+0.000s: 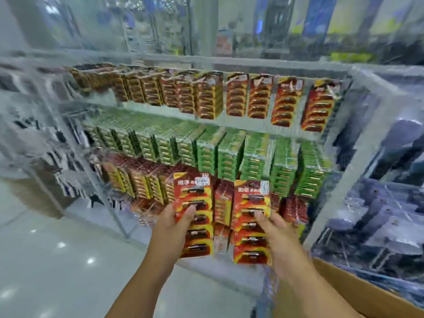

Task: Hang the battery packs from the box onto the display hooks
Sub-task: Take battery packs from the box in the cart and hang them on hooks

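Observation:
I hold two red and yellow battery packs upright in front of the lower part of the display rack. My left hand grips the left battery pack at its left edge, thumb on its front. My right hand grips the right battery pack at its right edge, thumb across its front. The cardboard box shows as a brown corner at the bottom right, behind my right forearm; its inside is out of sight. The hooks are hidden by the hanging packs.
The rack carries a top row of red packs, a middle row of green packs and red and gold packs lower left. Dark packaged goods hang on the right. A shiny white floor lies to the left. The view is blurred.

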A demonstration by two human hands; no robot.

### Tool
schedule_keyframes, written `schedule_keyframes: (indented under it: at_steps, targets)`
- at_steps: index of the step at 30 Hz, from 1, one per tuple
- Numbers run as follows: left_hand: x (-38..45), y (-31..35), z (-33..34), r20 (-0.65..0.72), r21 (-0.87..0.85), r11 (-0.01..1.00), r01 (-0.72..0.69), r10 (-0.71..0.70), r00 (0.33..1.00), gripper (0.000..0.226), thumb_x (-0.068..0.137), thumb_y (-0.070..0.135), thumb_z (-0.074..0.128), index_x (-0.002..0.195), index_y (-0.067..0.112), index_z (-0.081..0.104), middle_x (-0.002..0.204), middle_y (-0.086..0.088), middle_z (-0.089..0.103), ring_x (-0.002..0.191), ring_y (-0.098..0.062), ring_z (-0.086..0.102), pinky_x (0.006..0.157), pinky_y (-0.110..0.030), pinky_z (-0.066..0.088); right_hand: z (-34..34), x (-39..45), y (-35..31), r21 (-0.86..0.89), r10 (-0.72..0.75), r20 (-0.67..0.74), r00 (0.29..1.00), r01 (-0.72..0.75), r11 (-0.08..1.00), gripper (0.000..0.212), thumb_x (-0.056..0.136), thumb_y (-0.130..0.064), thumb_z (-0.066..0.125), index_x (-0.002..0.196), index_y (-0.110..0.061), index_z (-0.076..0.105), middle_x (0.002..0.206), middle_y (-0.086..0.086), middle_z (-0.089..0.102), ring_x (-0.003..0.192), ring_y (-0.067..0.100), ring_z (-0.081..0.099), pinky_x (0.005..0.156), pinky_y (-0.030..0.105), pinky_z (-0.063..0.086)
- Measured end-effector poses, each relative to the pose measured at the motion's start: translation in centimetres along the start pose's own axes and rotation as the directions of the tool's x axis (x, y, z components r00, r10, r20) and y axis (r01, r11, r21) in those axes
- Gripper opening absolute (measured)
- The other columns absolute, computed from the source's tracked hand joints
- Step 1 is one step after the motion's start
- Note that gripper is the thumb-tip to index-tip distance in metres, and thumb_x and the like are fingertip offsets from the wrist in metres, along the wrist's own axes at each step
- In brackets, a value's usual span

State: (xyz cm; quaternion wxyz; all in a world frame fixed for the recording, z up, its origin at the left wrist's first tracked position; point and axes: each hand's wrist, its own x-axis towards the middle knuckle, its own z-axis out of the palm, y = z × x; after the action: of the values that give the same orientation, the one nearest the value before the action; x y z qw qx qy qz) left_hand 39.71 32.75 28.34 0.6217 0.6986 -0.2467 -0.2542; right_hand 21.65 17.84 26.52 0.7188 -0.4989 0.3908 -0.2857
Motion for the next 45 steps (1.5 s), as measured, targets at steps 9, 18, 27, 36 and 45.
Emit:
schedule_keyframes:
  at_steps: [9, 18, 27, 36, 45]
  targets:
    - [5.9, 5.2, -12.1, -0.018, -0.073, 0.995, -0.074, 0.073, 0.997, 0.012, 0.103, 0.038, 0.062, 0.113, 0.036, 0.069, 0.098, 0.005, 0.080, 0.089, -0.022, 0.079, 0.082, -0.054, 0.064, 15.1, 1.2, -5.0, 0.038, -0.097, -0.016, 0.995, 0.098, 0.994, 0.018, 0.102, -0.034, 0.065, 0.114, -0.024, 0.073, 0.096, 0.003, 0.082, 0.083, 0.024, 0.080, 0.071, 0.041, 0.062]
    - [17.4, 9.0, -12.4, 0.039, -0.090, 0.990, -0.109, 0.113, 0.993, 0.014, 0.106, 0.034, 0.057, 0.114, 0.033, 0.068, 0.095, 0.004, 0.081, 0.082, -0.018, 0.079, 0.062, -0.033, 0.063, 20.4, 10.5, -10.3, 0.033, -0.207, -0.025, 0.978, 0.208, 0.978, 0.022, 0.099, -0.045, 0.065, 0.115, -0.032, 0.072, 0.103, -0.004, 0.081, 0.091, 0.019, 0.079, 0.082, 0.045, 0.061]
    - [29.1, 12.4, -12.2, 0.087, -0.117, 0.985, -0.129, 0.140, 0.986, 0.019, 0.105, 0.042, 0.057, 0.120, 0.037, 0.067, 0.101, 0.005, 0.081, 0.089, -0.021, 0.079, 0.082, -0.051, 0.064, 24.6, 19.3, -14.9, 0.055, -0.272, -0.061, 0.960, 0.276, 0.960, 0.017, 0.101, -0.039, 0.064, 0.113, -0.028, 0.071, 0.098, -0.002, 0.082, 0.085, 0.020, 0.079, 0.068, 0.038, 0.062]
    - [39.7, 11.3, -11.5, 0.219, -0.113, 0.987, -0.112, 0.135, 0.966, 0.017, 0.102, 0.047, 0.060, 0.115, 0.040, 0.069, 0.104, 0.006, 0.080, 0.092, -0.020, 0.079, 0.082, -0.053, 0.064, 27.7, 25.2, -15.2, 0.015, -0.298, -0.229, 0.927, 0.310, 0.951, 0.027, 0.101, -0.043, 0.064, 0.119, -0.025, 0.072, 0.105, 0.001, 0.081, 0.091, 0.024, 0.079, 0.077, 0.045, 0.063]
    - [44.1, 10.7, -10.6, 0.327, -0.072, 0.989, -0.126, 0.143, 0.934, 0.021, 0.102, 0.048, 0.058, 0.121, 0.042, 0.067, 0.104, 0.017, 0.078, 0.095, -0.011, 0.077, 0.087, -0.046, 0.063, 28.8, 28.9, -15.0, -0.062, -0.307, -0.334, 0.891, 0.304, 0.951, 0.017, 0.101, -0.041, 0.063, 0.111, -0.032, 0.072, 0.095, -0.016, 0.080, 0.085, 0.003, 0.077, 0.073, 0.030, 0.062]
